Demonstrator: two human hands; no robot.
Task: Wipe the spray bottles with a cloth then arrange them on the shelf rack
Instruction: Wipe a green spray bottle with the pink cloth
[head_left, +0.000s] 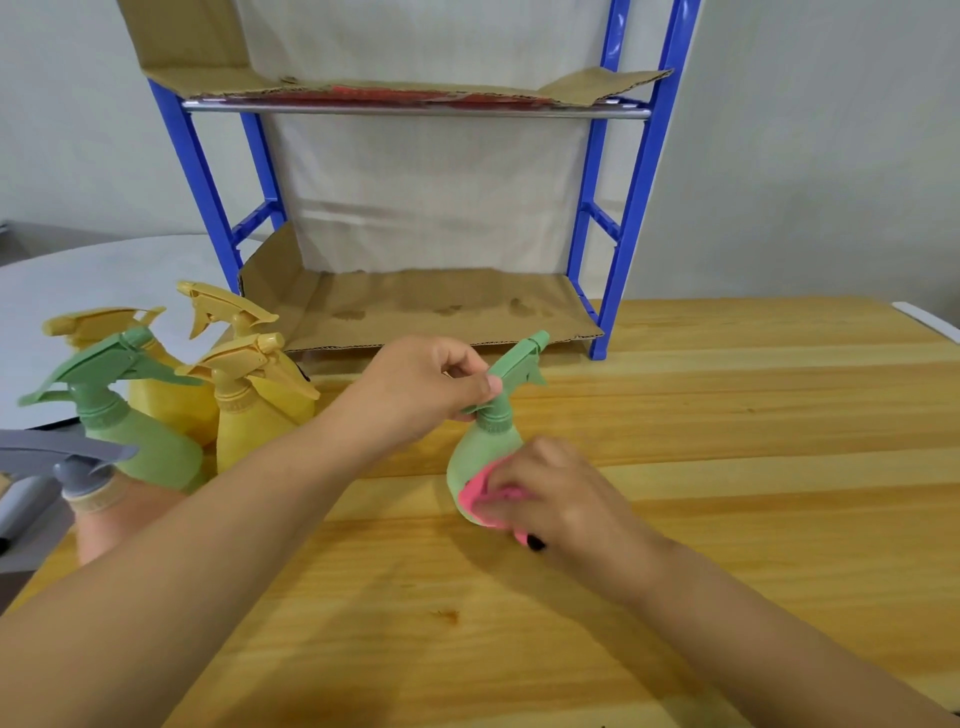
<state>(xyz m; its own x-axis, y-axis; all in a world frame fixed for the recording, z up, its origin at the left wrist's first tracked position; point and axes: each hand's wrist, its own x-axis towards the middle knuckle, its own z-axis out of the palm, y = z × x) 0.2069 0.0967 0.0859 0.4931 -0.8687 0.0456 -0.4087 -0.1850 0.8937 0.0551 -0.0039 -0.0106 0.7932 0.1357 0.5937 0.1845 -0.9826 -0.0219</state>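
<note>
1. The pale green plastic spray bottle (485, 452) is out in front of the blue metal shelf rack (631, 208), closer to the rack's right front leg. It's tilted, with the nozzle pointing back toward the rack.
2. Its base is low over the light wooden tabletop (753, 467). The cloth covers that spot, so I can't tell if it's actually resting there.
3. The left hand (421, 384) is curled round the trigger head, thumb and fingers pinching right at the neck.
4. The right hand (563, 496) is bunched over a pink cloth (475, 496), pressing it against the lower belly of the bottle.
5. The rack's lower shelf is lined with a sheet of brown cardboard (441, 306), and the upper shelf has the same kind of liner.
6. To the left of the rack's front there's a tight huddle of bottles: three yellow spray bottles (249, 421), a second green spray bottle (140, 447) and a peach spray bottle with a grey trigger (98, 514).
</note>
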